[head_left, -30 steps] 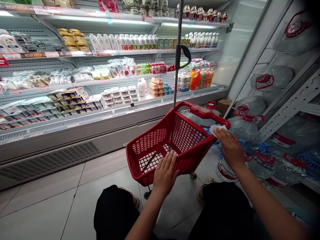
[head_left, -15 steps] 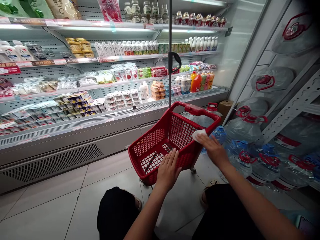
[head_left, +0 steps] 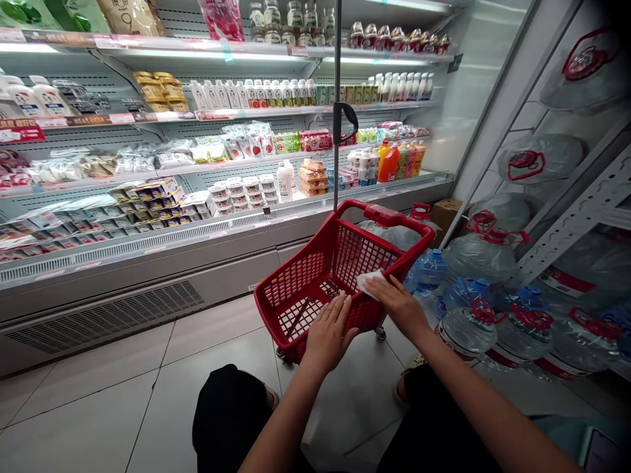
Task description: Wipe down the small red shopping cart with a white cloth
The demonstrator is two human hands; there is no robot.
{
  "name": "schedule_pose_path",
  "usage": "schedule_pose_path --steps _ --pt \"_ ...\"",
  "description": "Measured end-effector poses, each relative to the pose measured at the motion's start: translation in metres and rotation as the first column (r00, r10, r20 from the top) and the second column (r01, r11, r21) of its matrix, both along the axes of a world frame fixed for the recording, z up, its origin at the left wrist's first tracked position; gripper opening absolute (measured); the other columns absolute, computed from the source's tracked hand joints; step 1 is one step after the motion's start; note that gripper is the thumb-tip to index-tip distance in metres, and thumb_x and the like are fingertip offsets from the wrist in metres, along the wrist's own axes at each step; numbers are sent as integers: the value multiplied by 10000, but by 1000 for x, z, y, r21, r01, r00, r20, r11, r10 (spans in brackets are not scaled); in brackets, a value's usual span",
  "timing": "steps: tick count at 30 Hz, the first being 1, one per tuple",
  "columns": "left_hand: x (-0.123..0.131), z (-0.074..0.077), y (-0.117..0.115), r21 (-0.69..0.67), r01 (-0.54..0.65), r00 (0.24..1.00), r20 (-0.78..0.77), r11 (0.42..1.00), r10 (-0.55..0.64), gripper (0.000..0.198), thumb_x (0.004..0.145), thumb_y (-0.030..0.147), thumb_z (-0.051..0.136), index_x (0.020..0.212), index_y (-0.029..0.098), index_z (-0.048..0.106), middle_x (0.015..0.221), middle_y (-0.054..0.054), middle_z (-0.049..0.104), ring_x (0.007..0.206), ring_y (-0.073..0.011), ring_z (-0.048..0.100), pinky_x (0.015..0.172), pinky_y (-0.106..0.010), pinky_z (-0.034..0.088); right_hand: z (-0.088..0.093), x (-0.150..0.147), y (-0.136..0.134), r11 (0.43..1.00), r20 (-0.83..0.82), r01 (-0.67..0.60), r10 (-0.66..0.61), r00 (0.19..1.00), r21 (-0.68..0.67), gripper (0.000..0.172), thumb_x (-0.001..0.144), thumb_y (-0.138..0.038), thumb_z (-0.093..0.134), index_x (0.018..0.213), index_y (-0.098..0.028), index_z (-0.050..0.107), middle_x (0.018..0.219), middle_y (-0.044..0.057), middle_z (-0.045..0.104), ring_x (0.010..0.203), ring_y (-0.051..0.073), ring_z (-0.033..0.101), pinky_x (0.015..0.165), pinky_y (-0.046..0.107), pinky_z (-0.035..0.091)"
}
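Note:
A red plastic shopping basket cart (head_left: 290,270) stands before me, with a lattice-walled basket and a raised handle. Over its near rim lies my left hand (head_left: 329,328), the fingers stretched out flat and nothing held in it. My right hand (head_left: 397,303) presses a folded white wipe (head_left: 371,284) against the same rim, farther along toward the handle. Its fingers are stretched over the wipe, pinning it. A thin dark strip (head_left: 298,318) runs across the basket's bottom.
An open refrigerated display case (head_left: 236,253) with dairy products and drinks stands beyond the cart. To the right, large water bottles (head_left: 466,328) crowd the floor beside a white perforated rack (head_left: 572,210). A grey door handle (head_left: 345,123) juts out above the cart.
My right hand has slid the wipe along the rim, leftward and toward me, away from the handle. My left hand stays on the rim, almost unmoved.

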State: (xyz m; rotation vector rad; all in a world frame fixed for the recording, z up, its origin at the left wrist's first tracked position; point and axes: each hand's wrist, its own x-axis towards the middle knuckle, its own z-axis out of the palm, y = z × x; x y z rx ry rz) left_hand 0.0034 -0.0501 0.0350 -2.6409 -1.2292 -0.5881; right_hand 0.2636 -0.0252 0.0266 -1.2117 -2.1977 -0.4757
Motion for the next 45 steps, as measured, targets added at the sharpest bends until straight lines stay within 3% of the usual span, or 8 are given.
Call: schedule_pose_path --steps 6,13,16,25,31,34,40,45 --pt "-54 -1 -19 29 -84 994 -64 996 85 670 1060 265 449 1664 328 164 1697 -18 307 1523 -225 382 1263 -459 308 3 41 31 992 -135 126 -122 983 22 666 995 -45 324 1612 -294 359 1562 30 526 1488 203 429 1252 498 332" --pt "-43 -15 -19 41 -120 992 -45 992 122 734 1051 381 507 1670 249 136 1710 -72 263 1547 -249 334 1232 -456 360 -29 -67 -6 996 -130 -91 87 988 -25 728 957 16 316 1630 -262 308 1568 43 517 1472 172 450 1248 462 359" --pt "-36 -18 -18 37 -115 993 -23 993 116 742 1060 385 485 1672 214 103 1703 -89 279 1547 -244 335 1233 -450 361 -34 -84 -20 982 -87 -181 176 981 -56 714 976 -18 355 1640 -266 272 1584 32 494 1475 167 444 1245 448 370" --pt "-44 -28 -27 33 -92 995 45 995 91 741 1073 357 450 1677 208 47 1687 -91 324 1538 -243 354 1244 -446 364 -21 27 37 997 -140 9 -19 990 -71 696 993 -38 273 1635 -309 295 1613 7 455 1522 181 365 1265 479 322" --pt "-47 -32 -26 32 -141 989 48 990 139 764 1070 355 453 1677 206 14 1688 -84 321 1540 -236 351 1242 -437 370 -18 9 66 997 -278 9 -31 960 -80 645 998 -58 269 1591 -269 410 1575 27 512 1531 178 349 1282 488 302" --pt "-42 -36 -27 36 -181 982 66 983 179 785 1063 366 467 1677 194 10 1695 -100 302 1547 -253 335 1247 -451 359 -23 -27 49 994 -275 -23 -7 962 -106 685 977 -30 276 1605 -289 372 1566 24 523 1521 176 368 1270 499 317" --pt "-42 -37 -35 28 -174 982 75 984 171 807 1059 421 463 1673 148 16 1706 -134 258 1573 -259 268 1265 -453 316 -41 -105 -33 968 -186 -209 182 965 -137 736 973 -25 323 1648 -298 217 1621 18 437 1527 175 353 1258 468 342" --pt "-92 -16 -4 -10 21 998 -56 1000 -21 908 989 659 502 1676 212 112 1726 -111 197 1580 -284 247 1280 -478 269 -43 -94 -44 948 -141 -286 267 953 -141 719 991 -25 331 1638 -329 248 1581 2 491 1489 159 418 1255 455 344"
